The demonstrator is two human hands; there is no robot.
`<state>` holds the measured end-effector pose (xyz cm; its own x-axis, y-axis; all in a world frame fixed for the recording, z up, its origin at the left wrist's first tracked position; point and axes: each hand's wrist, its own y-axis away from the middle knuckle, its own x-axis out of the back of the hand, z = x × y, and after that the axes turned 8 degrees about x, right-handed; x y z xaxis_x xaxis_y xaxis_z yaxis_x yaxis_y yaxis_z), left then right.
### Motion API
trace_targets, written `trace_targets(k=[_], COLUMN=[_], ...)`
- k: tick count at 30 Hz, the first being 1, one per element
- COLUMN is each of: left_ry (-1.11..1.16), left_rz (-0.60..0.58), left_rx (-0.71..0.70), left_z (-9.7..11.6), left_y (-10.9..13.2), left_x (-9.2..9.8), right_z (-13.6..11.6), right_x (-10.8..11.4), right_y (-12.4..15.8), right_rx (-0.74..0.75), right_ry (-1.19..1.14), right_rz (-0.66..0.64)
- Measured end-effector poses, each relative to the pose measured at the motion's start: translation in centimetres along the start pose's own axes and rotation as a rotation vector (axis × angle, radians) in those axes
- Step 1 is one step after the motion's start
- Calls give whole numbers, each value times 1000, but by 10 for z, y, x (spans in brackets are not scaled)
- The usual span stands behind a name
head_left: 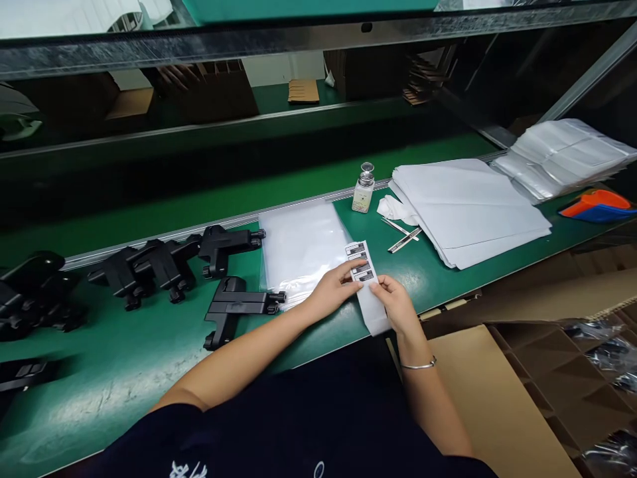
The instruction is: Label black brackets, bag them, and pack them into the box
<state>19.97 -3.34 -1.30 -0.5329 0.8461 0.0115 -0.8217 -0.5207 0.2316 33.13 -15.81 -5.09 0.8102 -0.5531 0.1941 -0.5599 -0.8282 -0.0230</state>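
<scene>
A narrow white sheet of printed labels (372,311) slants over the front edge of the green bench. My left hand (332,291) grips its left side, fingers lying across the black-and-white labels. On the opposite side, my right hand (397,304) pinches the sheet's edge between thumb and fingers. Beside my left hand lies a stack of clear plastic bags (306,245). A black T-shaped plastic part (237,305) rests just left of the bags, with one end touching them. Another black part (221,249) sits behind it.
Several more black parts (159,265) lie to the left. A small pump bottle (363,189), crumpled tissue (395,209) and thin strips (404,240) are behind my hands. White sheets (468,209) and bundled bags (567,156) lie right. A divided carton (557,378) stands below; a metal shelf rail (298,50) crosses above.
</scene>
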Motion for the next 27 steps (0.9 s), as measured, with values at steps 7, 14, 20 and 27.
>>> trace_targets(k=[7, 14, 20, 27], left_ry=[151, 50, -201, -242], left_rz=[-21, -81, 64, 85], left_rx=[107, 46, -142, -202], left_z=[-2, 5, 11, 13], left_y=[-8, -6, -29, -63], left_x=[-10, -8, 6, 3], right_z=[-17, -16, -8, 13], right_x=[7, 11, 18, -16], right_y=[13, 23, 18, -23], right_rx=[417, 805, 644, 249], right_ry=[271, 723, 143, -122], right_rz=[274, 346, 622, 336])
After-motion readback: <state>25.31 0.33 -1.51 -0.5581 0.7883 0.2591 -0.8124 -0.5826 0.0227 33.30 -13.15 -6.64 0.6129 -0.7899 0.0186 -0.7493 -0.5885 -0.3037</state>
